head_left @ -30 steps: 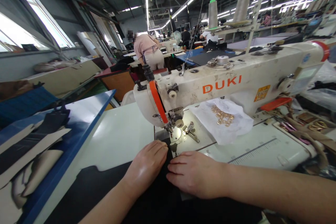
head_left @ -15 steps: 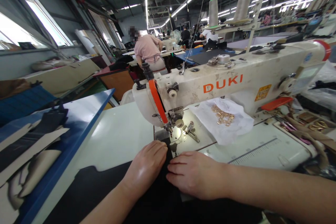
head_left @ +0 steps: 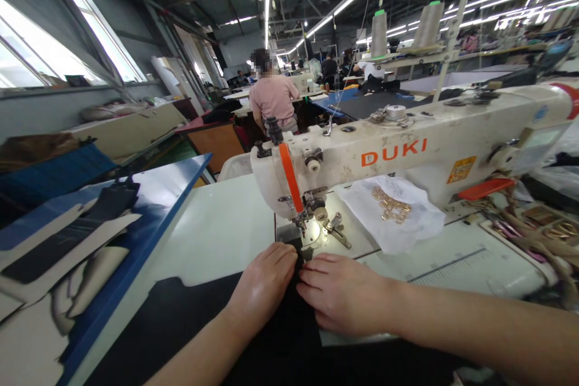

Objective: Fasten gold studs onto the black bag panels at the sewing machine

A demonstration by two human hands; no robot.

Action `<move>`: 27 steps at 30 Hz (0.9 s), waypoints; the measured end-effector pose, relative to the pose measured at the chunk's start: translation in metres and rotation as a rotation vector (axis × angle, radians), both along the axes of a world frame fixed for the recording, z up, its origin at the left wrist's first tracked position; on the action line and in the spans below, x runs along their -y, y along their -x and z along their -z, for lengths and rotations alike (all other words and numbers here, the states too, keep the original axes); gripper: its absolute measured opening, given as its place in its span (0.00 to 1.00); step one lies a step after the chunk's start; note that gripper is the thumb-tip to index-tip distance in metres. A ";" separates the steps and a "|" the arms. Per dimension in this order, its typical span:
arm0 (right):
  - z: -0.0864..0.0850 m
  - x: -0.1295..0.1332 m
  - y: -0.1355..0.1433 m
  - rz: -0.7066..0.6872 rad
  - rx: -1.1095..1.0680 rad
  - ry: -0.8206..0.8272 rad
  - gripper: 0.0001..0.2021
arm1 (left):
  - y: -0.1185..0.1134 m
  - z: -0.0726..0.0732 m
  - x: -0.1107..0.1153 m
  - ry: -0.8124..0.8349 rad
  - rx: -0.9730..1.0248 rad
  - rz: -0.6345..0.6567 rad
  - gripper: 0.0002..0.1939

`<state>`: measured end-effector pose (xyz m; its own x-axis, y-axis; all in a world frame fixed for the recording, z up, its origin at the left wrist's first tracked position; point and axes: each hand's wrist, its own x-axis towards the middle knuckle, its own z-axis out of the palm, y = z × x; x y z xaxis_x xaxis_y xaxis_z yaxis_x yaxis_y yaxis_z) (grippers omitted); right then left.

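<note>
Black fabric (head_left: pixel 190 313) lies across the near part of the pale sewing table, with its far corner by the needle of a white sewing machine (head_left: pixel 393 145). My left hand (head_left: pixel 266 274) is closed on the fabric's edge, just short of the presser foot (head_left: pixel 304 226). Beside it, my right hand (head_left: pixel 339 292) presses the fabric's right edge, fingers together and pointing left; the fingertips touch the cloth. Part of the fabric under both hands is hidden. A small metal guide (head_left: pixel 337 229) sits right of the needle plate.
Gold-coloured metal rings lie on a white plastic sheet (head_left: pixel 416 235) under the machine arm. Left, a blue table (head_left: pixel 181 184) bears dark and beige cut pieces (head_left: pixel 67 235). Scissors and oddments crowd the right side. A person in pink (head_left: pixel 275 99) stands beyond the machine.
The whole view has shifted slightly right and down. Both hands stay by the needle on the black fabric, nearly unmoved against it. The person in pink stands more upright.
</note>
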<state>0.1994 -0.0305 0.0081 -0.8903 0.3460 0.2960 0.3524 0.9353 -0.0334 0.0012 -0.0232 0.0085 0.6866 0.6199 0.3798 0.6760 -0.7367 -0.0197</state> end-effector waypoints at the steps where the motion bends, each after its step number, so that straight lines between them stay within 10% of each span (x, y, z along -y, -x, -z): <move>1: 0.000 -0.002 0.001 0.007 0.010 -0.009 0.15 | 0.000 0.000 0.001 0.001 0.013 -0.004 0.09; 27: 0.006 -0.016 0.005 0.112 -0.006 -0.095 0.08 | -0.008 -0.006 0.005 0.039 0.180 -0.026 0.10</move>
